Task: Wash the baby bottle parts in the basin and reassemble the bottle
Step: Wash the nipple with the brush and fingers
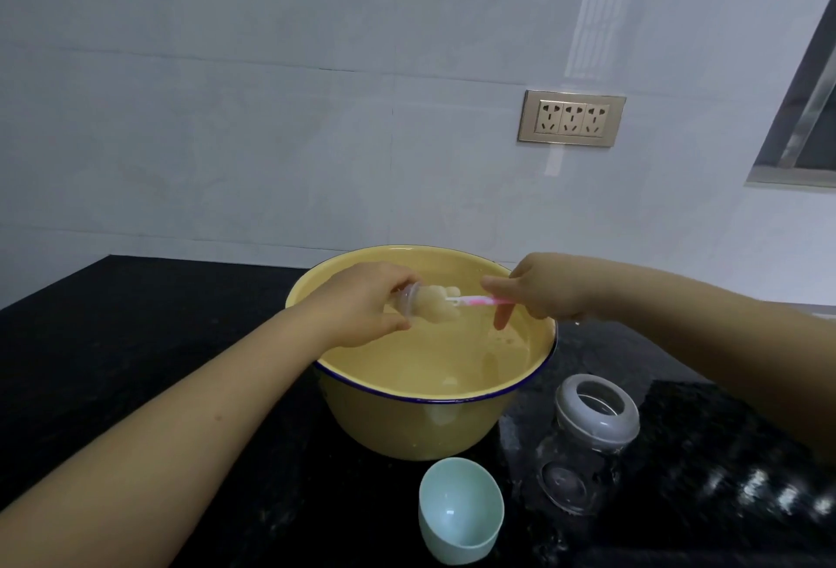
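While left grip (362,301) pinches it, nipple (435,305) juts rightward.

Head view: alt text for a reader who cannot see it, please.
Over a yellow basin of water, the left hand holds a silicone teat while the right hand holds a small pink brush to its tip. A clear bottle and a pale green cap sit on the black counter in front.
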The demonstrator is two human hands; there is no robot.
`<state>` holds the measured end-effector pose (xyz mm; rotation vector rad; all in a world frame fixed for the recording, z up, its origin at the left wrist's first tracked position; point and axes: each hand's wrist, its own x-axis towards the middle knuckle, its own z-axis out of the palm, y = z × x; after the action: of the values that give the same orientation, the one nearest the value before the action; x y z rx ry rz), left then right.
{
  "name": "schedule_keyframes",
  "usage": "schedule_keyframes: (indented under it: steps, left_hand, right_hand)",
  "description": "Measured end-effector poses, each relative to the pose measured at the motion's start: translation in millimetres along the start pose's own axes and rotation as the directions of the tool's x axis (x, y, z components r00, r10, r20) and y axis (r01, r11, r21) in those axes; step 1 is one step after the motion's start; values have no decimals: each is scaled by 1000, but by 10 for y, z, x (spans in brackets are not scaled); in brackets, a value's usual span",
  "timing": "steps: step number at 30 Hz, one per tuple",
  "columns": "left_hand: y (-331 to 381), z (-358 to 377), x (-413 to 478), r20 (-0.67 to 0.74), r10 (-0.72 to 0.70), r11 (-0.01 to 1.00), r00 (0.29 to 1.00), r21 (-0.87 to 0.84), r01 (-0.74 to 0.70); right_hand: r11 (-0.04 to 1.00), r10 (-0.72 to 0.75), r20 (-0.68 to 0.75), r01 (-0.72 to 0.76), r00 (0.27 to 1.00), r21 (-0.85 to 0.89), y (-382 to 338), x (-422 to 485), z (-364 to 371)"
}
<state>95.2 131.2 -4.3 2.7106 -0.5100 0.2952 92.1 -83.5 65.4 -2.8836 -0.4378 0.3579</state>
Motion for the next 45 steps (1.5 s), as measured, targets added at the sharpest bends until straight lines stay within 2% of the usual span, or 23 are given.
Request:
schedule_keyframes:
  steps: [4, 7, 9, 14, 16, 20, 22, 24, 27, 30, 32, 35, 38, 45]
  left_hand:
    - [-53, 11, 18, 70, -174, 959, 982, 241, 152]
    - [-81, 31, 30, 152, -224, 964, 963, 178, 196]
    - [-63, 32, 36, 201, -227, 969, 953, 148, 199]
    - [-30, -1, 28, 275, -226, 973, 935, 119, 200]
    - [-30, -10, 39, 288, -234, 972, 929, 93, 216]
    - [-45, -10, 37, 251, -255, 961, 934, -46, 274]
    - [-74, -15, 44, 231, -292, 937, 928, -126, 326]
    - [-104, -26, 51, 218, -330, 904, 918, -209, 374]
    - [-98, -52, 56, 210, -350, 854, 913, -329, 403]
    - [-71, -85, 71, 191, -388, 731, 902, -532, 427]
    - [-68, -112, 77, 211, -407, 611, 889, -660, 437]
    - [-40, -147, 81, 273, -410, 435, 870, -780, 450]
    - [31, -163, 78, 254, -412, 371, 875, -830, 416]
    - [195, -138, 137, 204, -448, 295, 871, -886, 359]
  right_hand:
    - [985, -50, -115, 30, 992, -169, 110, 16, -56]
    - [950, -43, -210, -25, 977, -313, 195, 54, -67]
    - [907, -95, -252, -20, 963, -420, 168, 90, -16]
    - [785, -237, -214, 57, 948, -618, -54, 194, 190]
    - [784, -243, -173, 88, 955, -614, -104, 267, 290]
    - [882, -142, -77, 91, 987, -462, -189, 372, 443]
    - [917, -116, -126, 58, 985, -394, -195, 369, 474]
    - [929, -159, -246, 61, 956, -365, -173, 341, 482]
    - [967, -211, -408, 129, 888, -221, -130, 279, 463]
    - [962, -270, -504, 215, 820, -167, -138, 174, 442]
    - [945, -325, -509, 257, 797, -201, -189, 66, 466]
    - [923, -376, -461, 283, 804, -259, -290, -39, 538]
    - [905, -389, -437, 246, 811, -348, -366, -32, 573]
    - [861, -362, -465, 98, 808, -499, -404, -15, 568]
